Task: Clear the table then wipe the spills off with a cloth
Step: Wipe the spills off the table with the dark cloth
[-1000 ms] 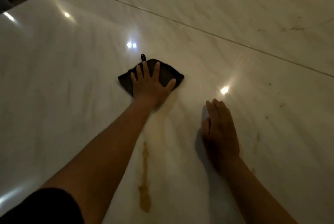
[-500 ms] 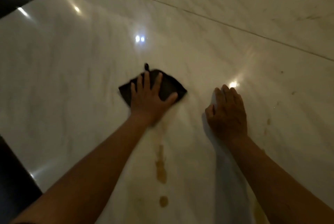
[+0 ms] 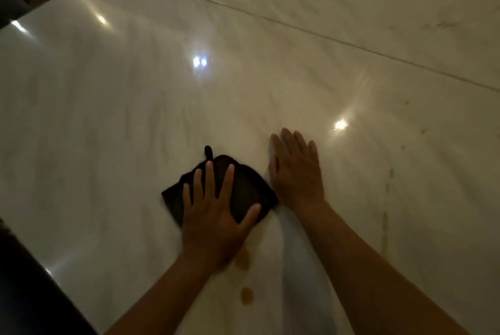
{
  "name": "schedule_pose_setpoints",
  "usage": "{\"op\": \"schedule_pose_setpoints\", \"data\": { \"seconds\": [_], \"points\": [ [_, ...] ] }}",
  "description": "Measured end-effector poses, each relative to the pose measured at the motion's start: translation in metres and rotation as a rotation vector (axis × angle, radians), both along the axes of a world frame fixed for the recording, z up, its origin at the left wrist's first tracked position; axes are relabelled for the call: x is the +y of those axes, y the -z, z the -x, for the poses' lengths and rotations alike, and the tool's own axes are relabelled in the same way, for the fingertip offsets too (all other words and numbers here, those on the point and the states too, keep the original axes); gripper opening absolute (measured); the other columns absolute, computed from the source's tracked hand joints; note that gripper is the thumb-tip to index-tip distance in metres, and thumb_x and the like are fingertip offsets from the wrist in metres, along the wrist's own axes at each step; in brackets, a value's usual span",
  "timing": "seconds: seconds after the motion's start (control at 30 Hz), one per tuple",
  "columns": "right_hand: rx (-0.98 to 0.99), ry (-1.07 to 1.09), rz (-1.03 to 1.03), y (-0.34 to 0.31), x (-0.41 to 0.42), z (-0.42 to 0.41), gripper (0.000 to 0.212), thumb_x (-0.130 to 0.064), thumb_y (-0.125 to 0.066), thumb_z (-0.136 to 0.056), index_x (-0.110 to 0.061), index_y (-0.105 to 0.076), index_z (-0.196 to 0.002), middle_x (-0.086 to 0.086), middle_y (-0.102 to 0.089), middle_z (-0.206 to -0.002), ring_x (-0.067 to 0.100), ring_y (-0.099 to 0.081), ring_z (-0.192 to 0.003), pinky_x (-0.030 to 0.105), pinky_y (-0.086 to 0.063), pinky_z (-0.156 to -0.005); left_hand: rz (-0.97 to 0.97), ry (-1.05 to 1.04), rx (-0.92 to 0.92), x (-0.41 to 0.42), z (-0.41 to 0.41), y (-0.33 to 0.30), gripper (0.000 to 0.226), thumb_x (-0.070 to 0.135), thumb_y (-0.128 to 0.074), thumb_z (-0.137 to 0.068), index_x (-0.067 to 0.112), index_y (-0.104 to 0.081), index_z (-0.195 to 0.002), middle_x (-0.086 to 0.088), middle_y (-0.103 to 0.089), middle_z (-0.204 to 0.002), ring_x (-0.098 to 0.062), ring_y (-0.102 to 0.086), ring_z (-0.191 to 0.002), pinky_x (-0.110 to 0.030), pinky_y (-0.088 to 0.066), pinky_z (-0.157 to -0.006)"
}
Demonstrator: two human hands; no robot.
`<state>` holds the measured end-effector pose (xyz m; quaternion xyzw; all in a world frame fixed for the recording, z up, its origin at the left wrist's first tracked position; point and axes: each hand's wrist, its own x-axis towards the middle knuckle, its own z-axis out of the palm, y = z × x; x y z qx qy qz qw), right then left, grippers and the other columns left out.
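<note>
Pressing with straight, spread fingers (image 3: pixel 207 172), the left hand (image 3: pixel 213 215) pins the dark folded soft cloth (image 3: pixel 243 188) to the glossy white marble table (image 3: pixel 108 118). The right hand (image 3: pixel 296 172) rests flat beside it, holding nothing. Limp and light, the cloth likely slides best under the palm toward the brown spills (image 3: pixel 244 278).

I see the cloth (image 3: pixel 243 188) on the table (image 3: pixel 108 118), under my left hand (image 3: pixel 213 223), with my right hand (image 3: pixel 297 175) just right of the cloth and a spill (image 3: pixel 246 295) before it.
</note>
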<state>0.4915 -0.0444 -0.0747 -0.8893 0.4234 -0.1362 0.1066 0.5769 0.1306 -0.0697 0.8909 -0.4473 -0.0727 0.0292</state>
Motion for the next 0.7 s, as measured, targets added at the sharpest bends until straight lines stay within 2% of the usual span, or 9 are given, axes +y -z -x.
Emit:
{"op": "schedule_pose_setpoints", "data": {
  "seconds": [0.1, 0.27, 0.37, 0.47, 0.53, 0.63, 0.7],
  "points": [
    [0.002, 0.002, -0.004, 0.006, -0.002, 0.003, 0.055, -0.033, -0.034, -0.091, -0.019, -0.053, -0.141, 0.008, -0.048, -0.15, 0.03, -0.042, -0.139, 0.051, -0.026, -0.116, 0.002, 0.01, -0.04, -0.023, -0.037, 0.003, 0.093, 0.087, -0.019, -0.086, 0.037, -0.003, -0.162, -0.008, 0.003, -0.171, -0.031, 0.001, -0.156, -0.053, -0.001, -0.125],
    [-0.028, -0.01, -0.001, 0.01, 0.001, 0.005, 0.054, -0.029, -0.034, -0.093, -0.018, -0.051, -0.143, 0.009, -0.045, -0.151, 0.03, -0.039, -0.141, 0.05, -0.024, -0.118, -0.046, -0.185, 0.024, -0.081, -0.117, 0.002, 0.093, 0.084, -0.022, -0.089, 0.033, 0.0, -0.162, -0.011, 0.004, -0.17, -0.033, 0.004, -0.156, -0.055, 0.002, -0.124],
    [-0.081, 0.007, -0.015, 0.007, 0.004, 0.007, 0.054, -0.028, -0.032, -0.092, -0.015, -0.054, -0.14, 0.012, -0.049, -0.147, 0.032, -0.043, -0.138, 0.051, -0.029, -0.116, -0.009, -0.155, 0.028, -0.063, -0.087, 0.003, 0.092, 0.082, -0.019, -0.09, 0.029, 0.0, -0.163, -0.014, 0.004, -0.17, -0.036, 0.003, -0.156, -0.057, 0.002, -0.124],
    [-0.187, 0.09, -0.067, 0.003, 0.027, 0.022, 0.053, -0.024, -0.034, -0.089, -0.01, -0.059, -0.134, 0.016, -0.056, -0.14, 0.034, -0.05, -0.132, 0.051, -0.037, -0.112, 0.08, -0.025, 0.022, -0.002, -0.008, 0.002, 0.092, 0.08, -0.022, -0.09, 0.028, -0.006, -0.163, -0.015, 0.001, -0.17, -0.037, 0.001, -0.156, -0.058, -0.002, -0.124],
    [-0.191, 0.092, -0.065, 0.004, 0.05, 0.041, 0.053, -0.02, -0.035, -0.088, -0.006, -0.06, -0.132, 0.019, -0.056, -0.139, 0.036, -0.049, -0.132, 0.051, -0.037, -0.113, 0.059, 0.034, 0.024, 0.034, 0.033, 0.001, 0.092, 0.082, -0.025, -0.089, 0.03, -0.007, -0.163, -0.013, 0.002, -0.17, -0.035, 0.002, -0.156, -0.057, -0.004, -0.124],
    [-0.123, 0.04, -0.068, 0.003, 0.068, 0.062, 0.056, -0.02, -0.033, -0.086, -0.005, -0.058, -0.134, 0.02, -0.05, -0.144, 0.037, -0.043, -0.137, 0.045, -0.027, -0.119, 0.036, 0.052, 0.018, 0.033, 0.022, 0.004, 0.092, 0.084, -0.025, -0.088, 0.033, -0.009, -0.163, -0.011, 0.001, -0.17, -0.034, 0.001, -0.156, -0.056, -0.003, -0.124],
    [-0.12, 0.05, -0.061, 0.003, 0.067, 0.062, 0.057, -0.02, -0.032, -0.085, -0.006, -0.059, -0.134, 0.02, -0.05, -0.144, 0.037, -0.043, -0.137, 0.043, -0.026, -0.119, 0.045, 0.023, -0.002, 0.011, -0.012, 0.005, 0.093, 0.085, -0.024, -0.086, 0.034, -0.012, -0.162, -0.011, -0.003, -0.17, -0.034, -0.003, -0.156, -0.056, -0.004, -0.124]
  ]
}}
